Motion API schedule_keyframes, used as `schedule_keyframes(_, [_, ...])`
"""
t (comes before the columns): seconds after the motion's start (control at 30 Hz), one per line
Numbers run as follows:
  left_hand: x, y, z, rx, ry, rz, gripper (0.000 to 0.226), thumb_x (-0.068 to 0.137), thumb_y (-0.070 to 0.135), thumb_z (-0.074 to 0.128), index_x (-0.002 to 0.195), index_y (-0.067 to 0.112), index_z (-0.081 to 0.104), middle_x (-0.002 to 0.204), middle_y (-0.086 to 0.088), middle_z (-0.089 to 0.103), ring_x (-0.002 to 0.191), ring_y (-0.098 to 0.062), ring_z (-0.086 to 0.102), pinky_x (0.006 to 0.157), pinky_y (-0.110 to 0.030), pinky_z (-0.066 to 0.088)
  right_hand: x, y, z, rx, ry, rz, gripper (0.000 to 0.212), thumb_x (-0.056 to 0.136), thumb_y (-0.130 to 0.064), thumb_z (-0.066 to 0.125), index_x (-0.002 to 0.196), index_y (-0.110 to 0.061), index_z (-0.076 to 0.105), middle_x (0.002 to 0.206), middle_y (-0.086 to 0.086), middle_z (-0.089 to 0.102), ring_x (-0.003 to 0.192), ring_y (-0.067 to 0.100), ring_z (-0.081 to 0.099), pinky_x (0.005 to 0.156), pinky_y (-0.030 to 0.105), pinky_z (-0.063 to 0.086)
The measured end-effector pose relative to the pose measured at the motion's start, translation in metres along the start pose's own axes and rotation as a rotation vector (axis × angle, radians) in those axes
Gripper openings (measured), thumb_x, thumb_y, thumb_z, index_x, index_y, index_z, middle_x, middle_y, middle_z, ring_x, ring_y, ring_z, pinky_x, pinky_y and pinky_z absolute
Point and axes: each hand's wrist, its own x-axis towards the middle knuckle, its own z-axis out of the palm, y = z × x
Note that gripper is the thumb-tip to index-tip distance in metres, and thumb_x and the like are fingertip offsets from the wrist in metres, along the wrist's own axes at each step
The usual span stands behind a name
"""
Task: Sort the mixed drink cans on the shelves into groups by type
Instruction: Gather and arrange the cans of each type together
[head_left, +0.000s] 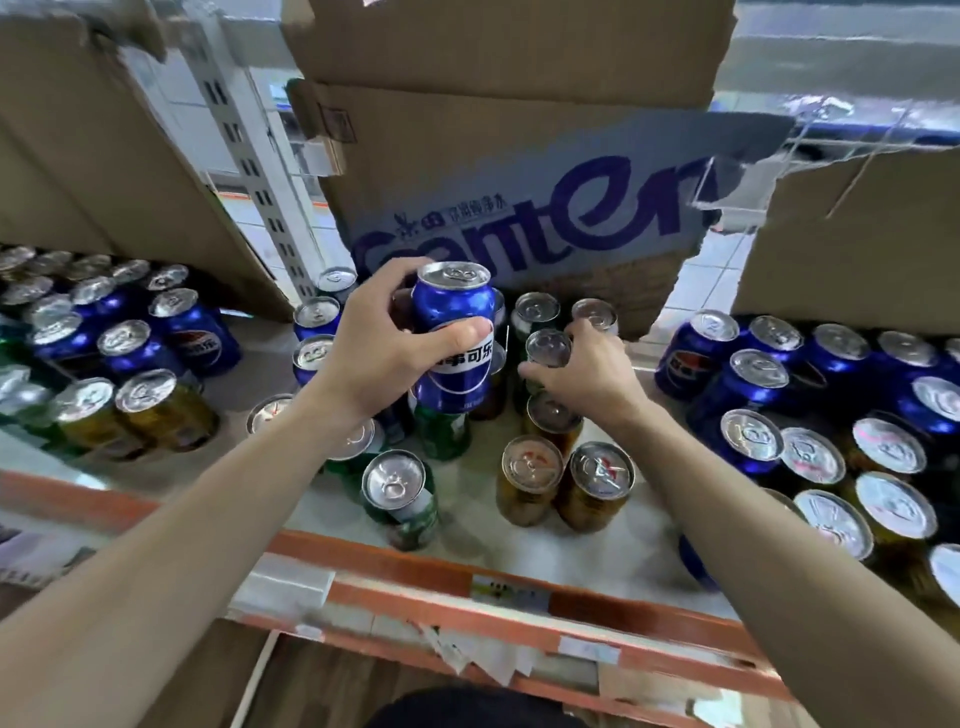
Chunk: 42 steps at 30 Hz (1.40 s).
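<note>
At nine o'clock, blue cans stand packed together with gold cans just in front of them, a cluster that looks already grouped by kind. At centre, the person's left hand grips a blue can lifted clear of the shelf, thumb across its white label and fingers curled round the back, apparently to carry it to its own kind. Below it, toward six o'clock, a green can stands beside two gold cans, still unsorted. Just right of centre, the right hand closes over the rim of a dark can among the mixed stock; whether it has a firm hold cannot be told, since the fingers hide the far side. At three o'clock, more blue cans are massed with gold ones near them. The pale shelf has an orange front rail bearing paper tags. Torn cardboard boxes crowd the back at twelve o'clock.
</note>
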Motion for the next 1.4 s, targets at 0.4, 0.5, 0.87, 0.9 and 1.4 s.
schedule_keyframes(0.4, [-0.008,0.023,0.047,-0.007,-0.237,0.111,0.054,0.062,0.037,0.085,0.107,0.023,0.059,0.097,0.012,0.067,0.087,-0.001,0.066,0.070,-0.015,0.051,-0.098,0.040,-0.073,0.064,0.386,-0.143,0.028,0.092,-0.018,0.065,0.120,-0.016,0.070,0.111,0.005,0.072,0.101,0.021,0.065,0.091,0.033,0.051])
schedule_keyframes(0.5, [-0.015,0.033,0.069,0.002,-0.315,0.149,0.059,0.063,0.032,0.091,0.110,0.016,0.059,0.096,0.009,0.068,0.084,0.001,0.065,0.069,-0.015,0.051,-0.120,0.064,-0.083,0.064,0.537,-0.152,0.014,0.087,-0.011,0.070,0.098,-0.013,0.078,0.107,0.003,0.074,0.100,0.020,0.068,0.091,0.033,0.052])
schedule_keyframes(0.87, [-0.017,0.058,0.182,-0.048,-0.438,0.142,0.059,0.067,0.022,0.092,0.114,0.016,0.057,0.102,0.001,0.073,0.091,-0.012,0.072,0.079,-0.034,0.061,-0.147,0.143,-0.143,-0.035,0.575,-0.067,0.019,0.085,-0.021,0.075,0.103,-0.012,0.077,0.112,0.004,0.073,0.107,0.018,0.066,0.097,0.030,0.048])
schedule_keyframes(0.9, [-0.015,0.060,0.193,-0.046,-0.433,0.141,0.060,0.067,0.023,0.092,0.115,0.015,0.057,0.103,0.001,0.073,0.091,-0.013,0.072,0.080,-0.035,0.061,-0.146,0.152,-0.149,-0.040,0.569,-0.062,0.021,0.086,-0.021,0.075,0.105,-0.012,0.076,0.111,0.005,0.073,0.106,0.020,0.066,0.096,0.030,0.048])
schedule_keyframes(1.4, [0.026,0.063,0.333,0.281,-0.200,0.226,0.063,0.064,0.040,0.092,0.115,0.019,0.061,0.113,0.003,0.061,0.097,-0.007,0.057,0.079,-0.007,0.042,-0.078,0.264,-0.237,-0.119,0.281,-0.083,0.047,0.091,-0.033,0.068,0.135,-0.017,0.060,0.130,0.002,0.065,0.123,0.023,0.055,0.102,0.030,0.042])
